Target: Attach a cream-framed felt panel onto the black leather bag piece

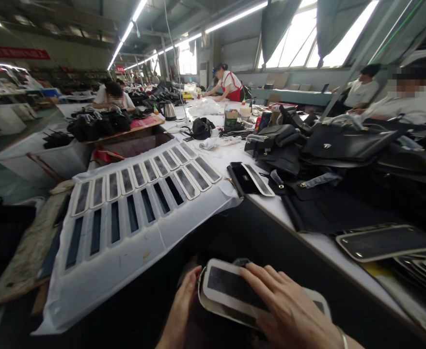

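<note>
two-handed in the head view, holding a pale-rimmed panel low in front, beside the table, over a pale-edged piece. with the left hand, clamping the panel's left end, keeping the fingers together, probably bracing against sliding. with the right hand, clamping the panel's middle from above, laying the fingers slightly apart across the dark face, seemingly for pressing both layers evenly; not showing the thumb clearly enough to tell its position. to the left, keeping similar panels in rows on a white sheet, likely for lying flat within reach. beside the sheet, resting a lone panel across an open dark pouch. to the right, heaping dark bags together, perhaps for saving table space.
</note>
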{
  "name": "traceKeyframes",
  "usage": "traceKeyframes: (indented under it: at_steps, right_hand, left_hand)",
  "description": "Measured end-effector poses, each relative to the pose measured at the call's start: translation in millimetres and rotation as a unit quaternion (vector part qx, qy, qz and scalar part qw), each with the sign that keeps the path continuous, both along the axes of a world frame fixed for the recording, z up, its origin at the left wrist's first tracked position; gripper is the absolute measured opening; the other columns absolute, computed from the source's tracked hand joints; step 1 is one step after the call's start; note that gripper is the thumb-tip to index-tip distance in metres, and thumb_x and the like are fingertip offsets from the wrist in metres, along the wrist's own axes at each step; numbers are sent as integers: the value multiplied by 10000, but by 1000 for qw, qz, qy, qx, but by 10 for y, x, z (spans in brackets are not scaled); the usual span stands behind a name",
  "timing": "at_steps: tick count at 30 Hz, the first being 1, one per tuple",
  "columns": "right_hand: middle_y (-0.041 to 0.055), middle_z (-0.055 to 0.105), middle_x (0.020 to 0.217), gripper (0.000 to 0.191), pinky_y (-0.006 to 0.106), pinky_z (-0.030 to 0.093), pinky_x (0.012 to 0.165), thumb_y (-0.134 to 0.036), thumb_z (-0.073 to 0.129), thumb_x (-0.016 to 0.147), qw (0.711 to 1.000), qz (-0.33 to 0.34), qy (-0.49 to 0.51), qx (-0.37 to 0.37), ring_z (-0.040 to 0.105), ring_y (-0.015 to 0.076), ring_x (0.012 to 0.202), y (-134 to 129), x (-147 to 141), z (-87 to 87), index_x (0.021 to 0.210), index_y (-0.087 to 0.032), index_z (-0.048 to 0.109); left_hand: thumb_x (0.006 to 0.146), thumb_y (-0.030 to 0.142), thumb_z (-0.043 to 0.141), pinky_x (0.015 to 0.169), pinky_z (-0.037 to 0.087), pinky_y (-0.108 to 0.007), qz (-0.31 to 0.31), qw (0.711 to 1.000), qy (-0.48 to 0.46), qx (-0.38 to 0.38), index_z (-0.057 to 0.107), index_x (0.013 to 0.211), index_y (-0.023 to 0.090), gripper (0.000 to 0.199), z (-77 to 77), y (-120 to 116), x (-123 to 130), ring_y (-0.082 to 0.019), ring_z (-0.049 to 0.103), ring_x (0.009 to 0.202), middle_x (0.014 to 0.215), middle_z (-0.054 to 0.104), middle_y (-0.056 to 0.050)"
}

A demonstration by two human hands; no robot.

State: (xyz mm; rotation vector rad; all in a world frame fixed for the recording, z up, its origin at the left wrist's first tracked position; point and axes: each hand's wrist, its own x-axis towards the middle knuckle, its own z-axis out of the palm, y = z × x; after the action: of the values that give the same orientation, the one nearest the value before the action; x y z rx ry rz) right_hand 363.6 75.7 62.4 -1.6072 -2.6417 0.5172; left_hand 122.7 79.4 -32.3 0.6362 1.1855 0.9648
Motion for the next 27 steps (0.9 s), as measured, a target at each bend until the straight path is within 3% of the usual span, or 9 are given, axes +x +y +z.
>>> traceKeyframes:
  at_steps: [5,8,12,15,21,24,27]
  right_hand:
    - [104,483,1469,802,488,493,1033,-82,537,566,999,16,12,-48,550,345,1232,26,-4,93,1361,-193,554]
    - [99,526,1431,752,484,513,1007,-95,560,571,996,27,19,-81,586,341,1177,55,-5,185,1313,-210,596]
    - [103,559,1396,733,500,514,992,-113,577,586,994,40,9,-105,592,349,1148,81,-33,257,1314,-197,601]
    - [101,543,1414,746,499,499,997,-112,581,591,995,39,17,-90,577,351,1160,70,-26,176,1331,-205,585]
    - [108,441,1490,775,578,454,982,-145,629,616,996,51,47,-59,514,403,1216,68,134,-189,1375,-261,528]
    - [111,455,1462,585,536,444,1000,-294,624,800,993,64,79,-61,500,350,1241,87,172,-234,1375,-285,514]
    - [113,516,1371,333,501,442,1013,-336,549,904,993,37,106,-36,510,303,1227,97,82,-207,1226,-271,605]
  left_hand:
    - [851,701,464,999,498,-472,-8,996,-83,-34,703,1132,211,613,-167,-51,216,-331,609,1189,1147,727,-81]
    - [815,764,438,961,513,-499,2,989,-137,-52,729,1066,168,709,-160,-69,320,-355,654,1102,1028,753,-120]
    - [827,732,456,993,489,-510,-8,979,-195,-58,729,1086,179,669,-138,-81,361,-347,651,1109,1032,753,-121]
    - [813,709,506,1021,470,-507,-12,977,-206,-61,728,1094,170,648,-152,-81,358,-349,642,1124,1041,752,-121]
    - [841,659,510,1055,429,-517,15,973,-227,-47,682,1185,188,608,-191,-77,396,-340,630,1138,1077,746,-96]
    - [805,631,588,1069,398,-520,5,958,-278,-68,694,1159,162,598,-270,-76,401,-359,617,1145,1071,745,-108]
    - [803,610,616,1085,371,-502,15,945,-312,-93,706,1134,155,570,-388,-78,383,-356,603,1158,1059,746,-106]
